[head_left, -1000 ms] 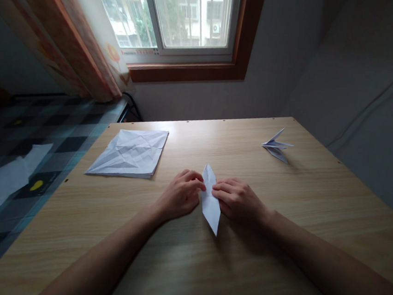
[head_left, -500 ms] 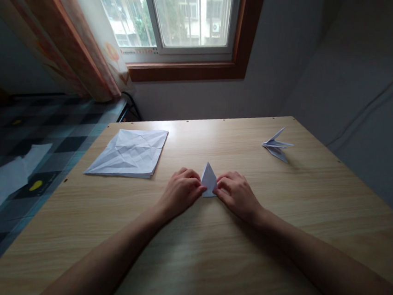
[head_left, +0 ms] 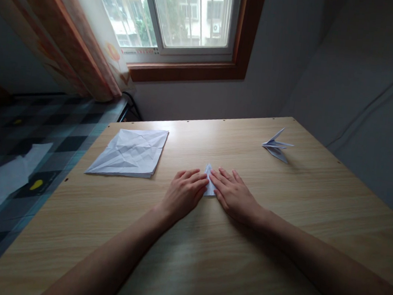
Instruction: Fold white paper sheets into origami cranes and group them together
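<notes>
Head view: left hand (head_left: pixel 184 195) and right hand (head_left: pixel 235 198) lay mostly straightened fingers (head_left: pixel 218 182) on folded paper (head_left: pixel 210 190), inward from the far edge of the bench (head_left: pixel 192 267).

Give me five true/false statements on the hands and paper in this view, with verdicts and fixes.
1. The left hand and right hand both touch the small folded paper. True.
2. Its narrow tip points toward the person. False: it points away, toward the window side.
3. The creased white paper lies on the table, left of the hands. True.
4. The right hand is gripping the winged paper figure. False: the figure stands apart, farther off and to the right.
5. The curtain hangs at the window's left side. True.
</notes>
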### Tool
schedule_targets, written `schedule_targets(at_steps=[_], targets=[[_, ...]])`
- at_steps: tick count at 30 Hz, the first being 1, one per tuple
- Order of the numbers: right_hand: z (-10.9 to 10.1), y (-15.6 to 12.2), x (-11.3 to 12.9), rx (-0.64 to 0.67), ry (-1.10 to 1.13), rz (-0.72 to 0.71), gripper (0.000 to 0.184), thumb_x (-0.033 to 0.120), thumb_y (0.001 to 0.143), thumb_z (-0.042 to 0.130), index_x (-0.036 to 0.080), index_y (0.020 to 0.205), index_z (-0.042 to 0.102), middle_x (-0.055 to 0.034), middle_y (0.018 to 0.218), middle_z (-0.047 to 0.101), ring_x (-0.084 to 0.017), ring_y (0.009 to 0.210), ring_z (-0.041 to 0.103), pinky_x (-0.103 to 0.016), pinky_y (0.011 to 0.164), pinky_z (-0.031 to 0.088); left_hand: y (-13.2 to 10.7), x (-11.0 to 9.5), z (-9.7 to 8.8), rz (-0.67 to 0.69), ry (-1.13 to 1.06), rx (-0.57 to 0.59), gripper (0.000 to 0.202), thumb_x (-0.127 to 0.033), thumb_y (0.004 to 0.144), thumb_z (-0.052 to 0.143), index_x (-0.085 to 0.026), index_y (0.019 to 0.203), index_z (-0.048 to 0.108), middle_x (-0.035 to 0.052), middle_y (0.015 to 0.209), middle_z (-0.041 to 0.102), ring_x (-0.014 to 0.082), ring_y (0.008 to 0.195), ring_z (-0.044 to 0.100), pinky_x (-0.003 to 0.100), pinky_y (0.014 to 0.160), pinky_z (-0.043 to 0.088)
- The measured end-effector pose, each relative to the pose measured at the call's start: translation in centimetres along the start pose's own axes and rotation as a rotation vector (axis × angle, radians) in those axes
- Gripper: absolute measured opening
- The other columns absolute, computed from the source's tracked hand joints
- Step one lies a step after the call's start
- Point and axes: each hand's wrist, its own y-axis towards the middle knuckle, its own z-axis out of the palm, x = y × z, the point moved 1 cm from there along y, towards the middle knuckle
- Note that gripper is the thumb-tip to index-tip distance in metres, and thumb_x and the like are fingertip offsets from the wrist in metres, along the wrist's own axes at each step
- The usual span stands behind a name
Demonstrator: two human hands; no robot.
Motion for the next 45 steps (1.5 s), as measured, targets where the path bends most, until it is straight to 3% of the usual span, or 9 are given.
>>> schedule_targets(at_steps=[8,14,19,25,30,33,35,39,45], targets=[[-0.1,-0.3,0.0,0.013,0.001,0.071,0.052,0.028,0.097,0.038,0.013,0.147,0.038,-0.0142,0.152,0.038,-0.029,0.142,0.031,-0.057,0.116,0.019,0.2,-0.1,-0.4,-0.009,-0.026,0.088,0.025,-0.031,0.092,0.054,-0.023,0.112,0.067,0.0046,0.120,0.069,0.0262,0.117,0.058,0.043,0.098,0.041],[-0.1,-0.3,-0.3,-0.093,0.254,0.111,0.061,0.029,0.089,0.050,0.008,0.145,0.038,-0.0185,0.145,0.047,-0.030,0.137,0.039,-0.054,0.116,0.021,-0.1,0.4,0.2,-0.092,-0.030,0.070,0.042,-0.040,0.089,0.060,-0.021,0.126,0.056,0.0089,0.130,0.062,0.0269,0.123,0.053,0.042,0.102,0.039],[0.1,-0.3,0.3,-0.240,0.580,0.130,0.059,0.019,0.082,0.052,0.014,0.140,0.044,-0.0166,0.137,0.055,-0.027,0.126,0.051,-0.048,0.110,0.036,0.0,0.7,0.4,-0.222,-0.033,0.053,0.075,-0.057,0.077,0.068,-0.015,0.135,0.045,0.0166,0.130,0.058,0.0342,0.126,0.048,0.048,0.103,0.038],[-0.3,-0.4,0.7,-0.328,0.754,0.189,0.048,0.012,0.080,0.051,0.019,0.128,0.052,-0.0084,0.107,0.068,-0.023,0.097,0.065,-0.041,0.091,0.051,0.0,0.6,0.2,-0.286,-0.262,-0.060,0.083,-0.038,0.074,0.075,-0.017,0.143,0.033,0.0156,0.124,0.062,0.0303,0.115,0.057,0.046,0.098,0.044],[-0.1,-0.3,0.6,-0.410,0.870,0.164,0.039,0.014,0.081,0.052,0.022,0.119,0.056,-0.0041,0.091,0.066,-0.019,0.085,0.065,-0.036,0.082,0.055,0.1,0.0,0.3,-0.342,-0.628,-0.116,0.068,-0.023,0.080,0.066,-0.020,0.141,0.037,0.0037,0.093,0.071,0.0155,0.074,0.066,0.027,0.070,0.052],[0.2,-0.2,0.4,-0.521,0.904,0.198,0.043,0.017,0.077,0.057,0.022,0.119,0.053,-0.0080,0.106,0.061,-0.021,0.098,0.062,-0.037,0.084,0.056,0.2,-0.5,-0.2,-0.367,-0.612,-0.218,0.024,-0.019,0.080,0.066,-0.020,0.105,0.066,-0.0014,0.074,0.069,0.0113,0.061,0.060,0.022,0.061,0.048],[0.6,-0.1,0.1,-0.585,0.946,0.276,0.049,0.018,0.072,0.058,0.022,0.120,0.050,-0.0118,0.120,0.056,-0.023,0.105,0.060,-0.039,0.085,0.056,0.3,-0.7,-0.8,-0.380,-0.534,-0.318,0.002,-0.021,0.079,0.069,-0.019,0.079,0.069,-0.0014,0.069,0.069,0.0119,0.062,0.059,0.023,0.063,0.048],[1.0,0.2,-0.3,-0.507,1.160,0.306,0.064,0.017,0.066,0.057,0.020,0.129,0.045,-0.0155,0.131,0.054,-0.025,0.107,0.062,-0.044,0.093,0.054,0.2,-1.2,-1.5,-0.346,-0.558,-0.420,0.006,-0.024,0.080,0.071,-0.019,0.077,0.070,0.0015,0.075,0.072,0.0143,0.068,0.063,0.025,0.066,0.049],[0.9,0.3,0.3,-0.354,1.388,0.180,0.058,0.022,0.073,0.067,0.019,0.129,0.053,-0.0108,0.111,0.069,-0.025,0.100,0.068,-0.044,0.092,0.055,0.1,-1.4,-0.9,-0.325,-0.565,-0.325,0.014,-0.028,0.081,0.070,-0.018,0.072,0.068,0.0031,0.071,0.069,0.0150,0.066,0.062,0.027,0.064,0.048]])
